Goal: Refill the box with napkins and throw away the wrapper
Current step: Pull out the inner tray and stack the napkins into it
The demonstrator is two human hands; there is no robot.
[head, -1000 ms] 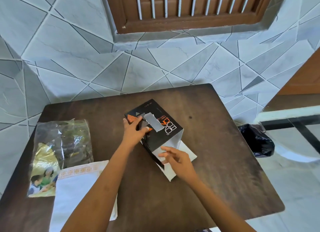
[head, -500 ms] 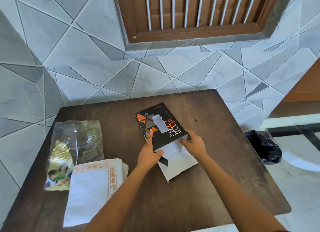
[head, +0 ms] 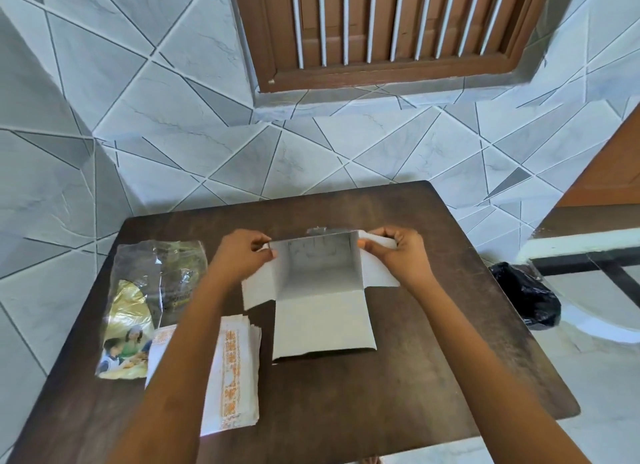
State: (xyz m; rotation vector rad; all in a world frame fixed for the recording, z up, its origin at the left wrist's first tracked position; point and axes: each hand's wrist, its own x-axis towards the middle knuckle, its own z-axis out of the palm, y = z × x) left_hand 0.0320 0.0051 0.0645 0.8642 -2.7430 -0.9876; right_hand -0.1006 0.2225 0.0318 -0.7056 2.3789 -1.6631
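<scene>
The cardboard box (head: 317, 266) stands in the middle of the dark wooden table (head: 398, 377), its open end turned toward me and its grey inside showing. A long flap lies flat on the table in front of it. My left hand (head: 242, 256) pinches the left side flap. My right hand (head: 398, 256) pinches the right side flap, and both flaps are spread outward. A stack of white napkins (head: 235, 370) with an orange border lies left of the box, partly under my left forearm. The clear plastic wrapper (head: 149, 301) lies flat at the table's left side.
A black bag (head: 526, 294) sits on the floor right of the table, beside a white and black frame (head: 588, 252). A tiled wall (head: 173, 134) rises right behind the table, with a brown shuttered window (head: 388, 31) above.
The box has been turned so that its open end faces me. Both hands moved from its top and side onto the two side flaps and spread them apart.
</scene>
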